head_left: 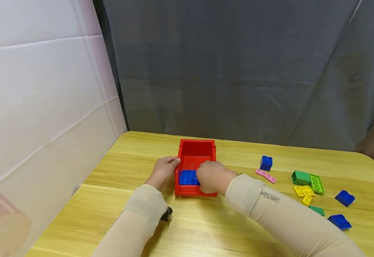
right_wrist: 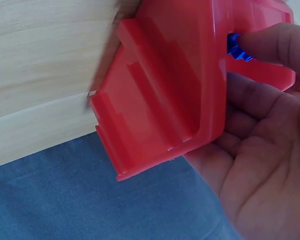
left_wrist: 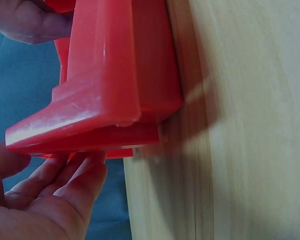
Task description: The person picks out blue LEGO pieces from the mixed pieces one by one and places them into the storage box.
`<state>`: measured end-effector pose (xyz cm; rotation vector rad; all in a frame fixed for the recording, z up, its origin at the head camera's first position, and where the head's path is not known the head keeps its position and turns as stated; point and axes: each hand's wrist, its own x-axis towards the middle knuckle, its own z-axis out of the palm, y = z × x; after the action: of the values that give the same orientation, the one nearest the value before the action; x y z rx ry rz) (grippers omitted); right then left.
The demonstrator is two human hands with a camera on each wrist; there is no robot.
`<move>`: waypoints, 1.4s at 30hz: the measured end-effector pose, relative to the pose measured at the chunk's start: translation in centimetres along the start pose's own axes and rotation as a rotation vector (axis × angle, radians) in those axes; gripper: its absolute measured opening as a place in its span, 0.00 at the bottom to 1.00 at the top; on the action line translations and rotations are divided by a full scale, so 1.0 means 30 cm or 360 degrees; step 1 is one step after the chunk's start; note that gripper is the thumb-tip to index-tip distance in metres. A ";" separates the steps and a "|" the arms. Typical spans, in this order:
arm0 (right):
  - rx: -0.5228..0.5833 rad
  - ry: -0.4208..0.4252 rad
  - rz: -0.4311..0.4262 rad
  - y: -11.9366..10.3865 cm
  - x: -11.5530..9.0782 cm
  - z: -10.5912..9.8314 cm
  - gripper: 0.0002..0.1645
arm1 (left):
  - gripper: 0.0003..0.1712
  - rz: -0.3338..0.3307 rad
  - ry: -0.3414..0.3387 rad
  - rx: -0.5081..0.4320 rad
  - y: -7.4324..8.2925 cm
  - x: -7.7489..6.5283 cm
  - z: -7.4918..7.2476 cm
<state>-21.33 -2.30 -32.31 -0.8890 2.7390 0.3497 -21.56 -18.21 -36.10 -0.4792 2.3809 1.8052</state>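
Dark lettering is reading "Let's Slim", upside down, along the beige right sleeve (head_left: 281, 210). The red bin (head_left: 198, 147) is standing on the bench (head_left: 125, 157), its plastic walls looking smooth and glossy. Studded blue bricks (head_left: 188, 177) are sitting in its near end, studs facing up. The left hand (head_left: 162, 171) is pinching the bin's side rim, thumb and fingers (left_wrist: 85, 185) clamped on it. The right hand (head_left: 214, 176) is curling into the near end, gripping a blue brick (right_wrist: 237, 48); the bin wall is partly hiding its fingers. Loose pink bricks (head_left: 265, 176) and yellow bricks (head_left: 303, 192) are lying off to the right.
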 end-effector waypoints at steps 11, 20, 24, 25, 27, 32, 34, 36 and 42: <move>0.0036 0.0146 -0.0040 0.002 -0.023 0.007 0.19 | 0.24 -0.0001 0.0006 0.0007 0.000 -0.001 0.000; 0.0151 0.0527 -0.0222 0.024 -0.080 0.040 0.22 | 0.24 -0.0012 -0.0004 0.0014 0.001 -0.002 0.002; 0.0168 0.0710 -0.0297 0.031 -0.108 0.056 0.23 | 0.24 -0.0006 -0.0007 0.0004 0.000 -0.001 0.001; 0.0175 0.0748 -0.0311 0.034 -0.114 0.060 0.23 | 0.24 -0.0001 -0.0006 0.0001 0.000 -0.001 0.000; 0.0214 0.0796 -0.0326 0.038 -0.127 0.067 0.24 | 0.24 0.0008 0.0000 -0.0002 -0.002 0.000 -0.001; 0.0332 0.0845 -0.0319 0.052 -0.151 0.089 0.26 | 0.24 0.0014 0.0008 0.0006 -0.001 -0.003 -0.002; 0.0363 0.0845 -0.0293 0.059 -0.157 0.098 0.27 | 0.24 0.0012 0.0008 0.0008 0.000 -0.003 -0.001; 0.0388 0.0837 -0.0254 0.067 -0.161 0.106 0.29 | 0.24 0.0015 0.0007 0.0014 -0.001 -0.003 -0.001; 0.0427 0.0839 -0.0142 0.096 -0.169 0.128 0.32 | 0.24 0.0016 0.0008 0.0009 -0.004 -0.001 -0.003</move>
<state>-18.47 3.86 -33.98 -1.1522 3.0850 -0.3112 -21.48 -18.31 -36.17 -0.4725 2.3957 1.8027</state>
